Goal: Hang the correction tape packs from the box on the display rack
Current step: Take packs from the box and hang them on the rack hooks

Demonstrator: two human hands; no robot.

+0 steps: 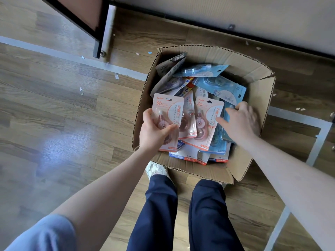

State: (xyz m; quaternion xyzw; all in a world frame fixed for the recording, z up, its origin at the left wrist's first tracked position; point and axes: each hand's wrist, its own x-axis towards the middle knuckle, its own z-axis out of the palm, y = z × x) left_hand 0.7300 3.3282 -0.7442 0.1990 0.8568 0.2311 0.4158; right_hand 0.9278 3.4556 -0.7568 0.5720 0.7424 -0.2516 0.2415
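Open cardboard box (257, 98) on wood-pattern floor (54, 124), flaps splayed outward, filled with a loose heap of correction tape packs. Left hand (154, 131) over the box's near left corner, thumb and fingers curled round the lower part of a pink pack (167, 113), held upright with its hang hole at the top. Just beside it, a second pink pack (206, 120) lying tilted on the heap, partly over a third pink one (189, 115). Right hand (241, 122) reaching in from the right, fingers spread and fairly straight, fingertips (220, 120) at the edge of the second pink pack, palm over a blue pack (222, 87) and others beneath; whether anything is pinched, not clear. Grey packs (171, 69) leaning against the far left wall, more blue ones across the far side, "SMOOTH" labelled packs (188, 156) at the near wall. Navy trouser legs (204, 214) and a white shoe (155, 169) just before the box. Black frame leg (98, 33) at upper left, pale tape lines (63, 55) and paper scraps on the floor, wall base (235, 31) behind. Display rack not seen.
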